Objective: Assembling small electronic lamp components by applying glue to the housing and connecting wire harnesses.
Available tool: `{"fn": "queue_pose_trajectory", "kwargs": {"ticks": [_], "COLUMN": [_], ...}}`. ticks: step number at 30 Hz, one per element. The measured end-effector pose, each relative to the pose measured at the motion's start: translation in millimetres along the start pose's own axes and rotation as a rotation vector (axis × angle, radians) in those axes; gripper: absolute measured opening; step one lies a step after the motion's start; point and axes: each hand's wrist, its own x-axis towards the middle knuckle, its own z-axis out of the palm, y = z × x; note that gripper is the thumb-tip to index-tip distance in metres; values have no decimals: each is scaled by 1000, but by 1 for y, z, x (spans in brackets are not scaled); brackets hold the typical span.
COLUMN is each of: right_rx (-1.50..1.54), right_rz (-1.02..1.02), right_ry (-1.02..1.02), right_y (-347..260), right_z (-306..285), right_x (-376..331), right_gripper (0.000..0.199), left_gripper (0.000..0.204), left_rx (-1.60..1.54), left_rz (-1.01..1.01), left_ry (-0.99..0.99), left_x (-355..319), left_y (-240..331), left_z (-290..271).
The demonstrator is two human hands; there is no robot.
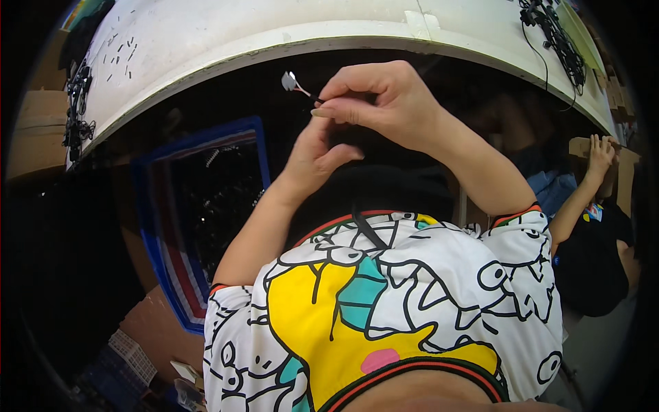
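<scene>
- Right now the right hand (384, 103) pinches a thin dark wire between thumb and forefinger, fingers pressed together; the wire ends in a small silvery earbud-like piece (290, 82) that sticks out to the upper left of the fingertips.
- Just beneath, the left hand (312, 154) has its fingertips up against the right hand's, closed on the same wire (how firmly is hard to tell, since the right hand covers the contact).
- Both hands are held up in front of the chest, just below the curved edge of the white table (274, 34), so the silvery piece hangs in the air and touches nothing.
- Handling it well, I judge, calls for a light pinch close to the end piece, with the lower hand steadying the wire so it cannot twist or slip.
- Farther out, bundles of black cables (556, 38) lie on the table at right and more black cable bundles (75, 110) at its left edge.
- A blue-rimmed container (199, 206) sits below left, and another person's raised hand (602, 152) shows at far right.
</scene>
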Motion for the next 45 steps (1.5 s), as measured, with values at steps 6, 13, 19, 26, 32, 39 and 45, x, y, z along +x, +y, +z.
{"fn": "queue_pose_trajectory", "kwargs": {"ticks": [6, 13, 19, 26, 32, 39, 45], "right_rx": [-768, -846, -474, -432, -368, -351, -451], "right_rz": [-277, -355, 6, 120, 44, 138, -10], "right_ry": [-44, -114, -188, -346, -305, -418, -436], "right_y": [-1, 0, -8, -21, -14, -25, -23], "right_z": [-6, -5, -16, -16, -15, -22, -24], "right_x": [-3, -2, -6, 8, 1, -2, -3], "right_gripper": [13, 12, 14, 11, 10, 10, 9], "left_gripper": [62, 19, 18, 25, 19, 15, 16], "left_rx": [170, 198, 33, 171, -4, -4, 32], "left_rz": [-125, -390, -394, -287, -565, -484, -551], "left_ry": [224, 165, 224, 229, 52, 65, -12], "left_x": [-1, 8, 5, 6, 8, 7, 11], "left_y": [40, 68, 62, 64, 60, 63, 65], "left_z": [-48, -48, -37, -27, -36, -25, -21]}}
